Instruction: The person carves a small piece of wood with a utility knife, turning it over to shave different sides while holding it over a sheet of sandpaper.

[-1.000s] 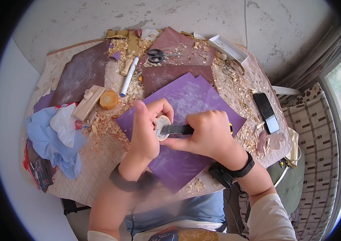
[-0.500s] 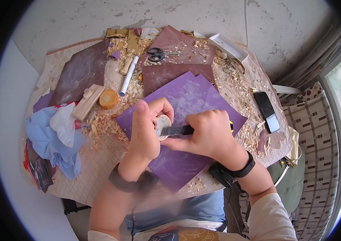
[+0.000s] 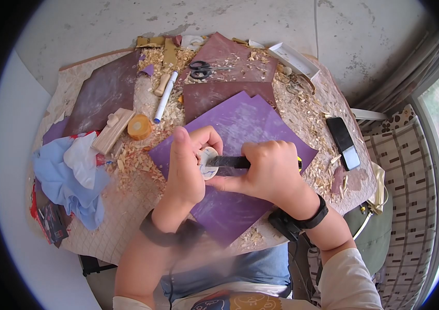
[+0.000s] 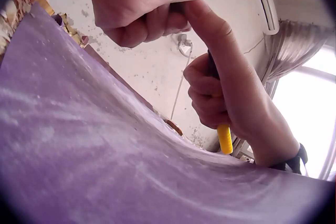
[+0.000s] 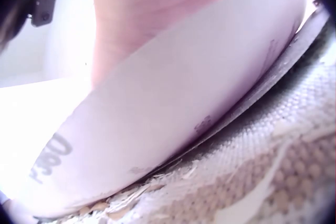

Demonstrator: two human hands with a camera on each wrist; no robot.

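In the head view my left hand (image 3: 185,168) grips a small pale wooden piece (image 3: 208,171), its round end facing right and marked with blue lines. My right hand (image 3: 272,170) holds a knife (image 3: 229,162), fingers curled round its handle. The dark flat blade lies across the upper part of the wooden end. My right thumb reaches to the lower edge of that piece. In the left wrist view, a yellow handle end (image 4: 224,139) sticks out below the right fist. Both hands are over purple sandpaper (image 3: 260,124). The left fingers partly hide the wood.
Wood shavings (image 3: 134,163) litter the table. Left lie a wooden block (image 3: 113,132), a round amber item (image 3: 140,127) and a blue cloth (image 3: 69,175). Farther back are a marker (image 3: 166,97), scissors (image 3: 201,70) and a white box (image 3: 294,61). A phone (image 3: 342,143) lies right.
The knife blade has shifted slightly up and to the right across the wooden end, uncovering more of its marked face. The left hand has stayed nearly still.
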